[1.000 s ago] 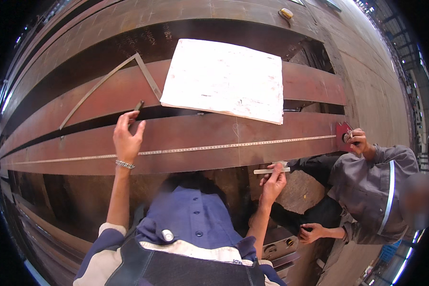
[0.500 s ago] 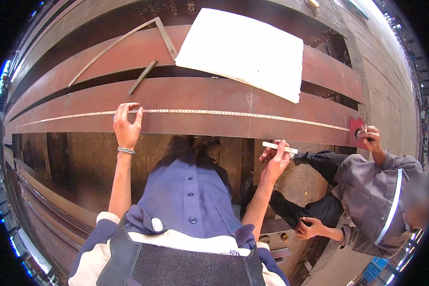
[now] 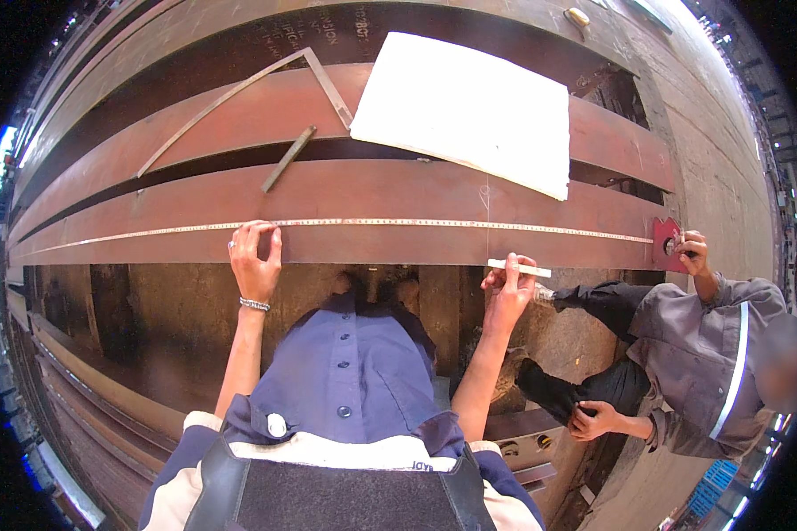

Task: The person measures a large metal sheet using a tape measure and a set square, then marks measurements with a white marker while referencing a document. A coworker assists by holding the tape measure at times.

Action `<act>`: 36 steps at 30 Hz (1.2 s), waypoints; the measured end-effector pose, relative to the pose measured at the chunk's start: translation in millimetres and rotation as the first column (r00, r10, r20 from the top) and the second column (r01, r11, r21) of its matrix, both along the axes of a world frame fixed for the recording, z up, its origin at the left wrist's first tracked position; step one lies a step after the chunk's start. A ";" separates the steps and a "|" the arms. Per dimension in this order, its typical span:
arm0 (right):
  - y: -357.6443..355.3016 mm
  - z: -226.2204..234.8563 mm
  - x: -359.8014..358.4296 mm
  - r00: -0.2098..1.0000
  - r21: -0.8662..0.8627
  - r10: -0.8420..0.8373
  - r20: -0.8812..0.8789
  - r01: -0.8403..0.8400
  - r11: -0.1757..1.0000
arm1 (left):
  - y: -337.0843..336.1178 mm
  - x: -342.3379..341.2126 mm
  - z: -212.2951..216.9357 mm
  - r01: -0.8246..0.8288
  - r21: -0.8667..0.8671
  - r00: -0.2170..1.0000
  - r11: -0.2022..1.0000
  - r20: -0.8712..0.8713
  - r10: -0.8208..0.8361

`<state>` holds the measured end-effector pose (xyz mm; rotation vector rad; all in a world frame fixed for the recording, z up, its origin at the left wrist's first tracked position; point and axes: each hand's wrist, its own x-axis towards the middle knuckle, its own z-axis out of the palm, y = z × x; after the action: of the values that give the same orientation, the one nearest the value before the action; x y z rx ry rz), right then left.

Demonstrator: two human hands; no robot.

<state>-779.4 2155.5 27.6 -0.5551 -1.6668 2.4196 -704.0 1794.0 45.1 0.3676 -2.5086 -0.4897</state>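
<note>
A long measuring tape [image 3: 398, 222] lies stretched along a reddish-brown steel beam [image 3: 363, 246]. My left hand [image 3: 255, 261] is closed at the tape's near edge, its fingertips and thumb against it. In my right hand [image 3: 510, 288] is a white chalk stick [image 3: 533, 271], held between thumb and fingers close to the beam's front edge. Thin chalk marks [image 3: 487, 199] cross the beam ahead of that hand. At the right end, a co-worker's hand [image 3: 692, 252] holds a red plate-like piece [image 3: 664, 243] at the tape's end.
On the beams behind lie a large white sheet [image 3: 465, 115], a metal square [image 3: 230, 104] and a short metal bar [image 3: 289, 159]. Dark gaps separate the beams. The co-worker [image 3: 708, 363] sits at the right. A blue crate [image 3: 713, 487] stands at the lower right.
My left hand has shifted right along the tape, its fingertips now at the near edge. The right hand keeps the chalk, now near the chalk line. The whole view has tilted slightly.
</note>
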 end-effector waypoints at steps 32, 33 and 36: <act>-46.9 35.4 -98.2 0.868 0.196 0.496 -0.031 -0.481 0.854 | -75.8 -81.6 26.9 0.091 -0.091 0.893 0.992 0.448 -0.041; -45.1 38.5 -100.6 0.853 0.191 0.522 -0.008 -0.511 0.838 | -76.4 -81.1 27.1 0.098 -0.086 0.868 0.991 0.495 -0.042; -40.9 43.0 -112.1 0.855 0.192 0.518 0.033 -0.514 0.836 | -70.7 -92.8 28.7 0.112 -0.143 0.880 0.983 0.473 -0.031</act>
<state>-891.5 2114.7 70.6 -0.0407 -2.2511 2.5271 -796.8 1723.3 73.9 0.3628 -3.0200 -0.2306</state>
